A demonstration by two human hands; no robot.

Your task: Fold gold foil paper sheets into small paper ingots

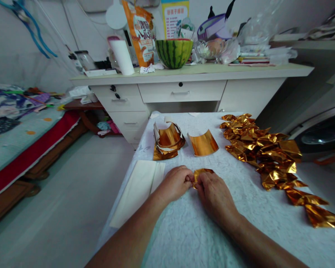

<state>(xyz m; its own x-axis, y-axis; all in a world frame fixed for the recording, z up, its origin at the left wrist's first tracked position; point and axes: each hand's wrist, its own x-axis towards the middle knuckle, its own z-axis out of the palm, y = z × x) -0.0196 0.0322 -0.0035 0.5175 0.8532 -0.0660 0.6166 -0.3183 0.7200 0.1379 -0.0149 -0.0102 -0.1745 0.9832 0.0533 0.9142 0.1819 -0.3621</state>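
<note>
Between my two hands, low over the cloth-covered table [184,227], is a small piece of gold foil paper [202,172]. My left hand [179,182] has its fingers curled closed at the foil's left edge. From the right, my right hand [216,191] covers much of the foil, its fingers bent down and pinching it. A single curved gold foil sheet [203,144] lies just beyond my hands. Left of it sits a curled stack of gold foil sheets [169,137] with pale undersides. Folded white paper [136,186] lies beside my left forearm.
Many crumpled gold foil pieces [257,145] spread along the table's right side. Behind stands a white desk [184,89] bearing a watermelon half [174,53], an orange pouch [141,35] and a white roll [123,57]. A bed [22,149] is at left, a front-loading washer [321,130] at right.
</note>
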